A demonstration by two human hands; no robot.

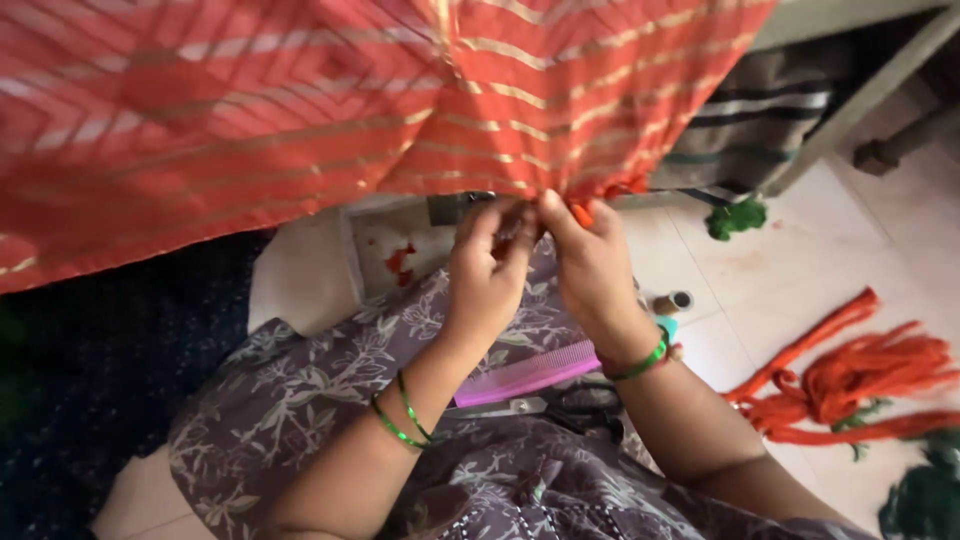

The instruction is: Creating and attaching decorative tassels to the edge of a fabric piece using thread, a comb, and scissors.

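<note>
L hand [487, 272] & R hand [590, 262] raised, wrists bent; fingers pinched on orange cloth [300, 110] hem.

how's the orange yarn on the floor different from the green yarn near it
The orange yarn is a large spread bundle of long strands; the green yarn by the striped cloth is a small tight clump. The orange lies nearer the right hand side. Both rest loose on the floor, untouched.

pink comb [527, 374] | scissors [560, 407] | thread spool [672, 301] | orange yarn bundle [850, 385] | green yarn [736, 217]
</note>
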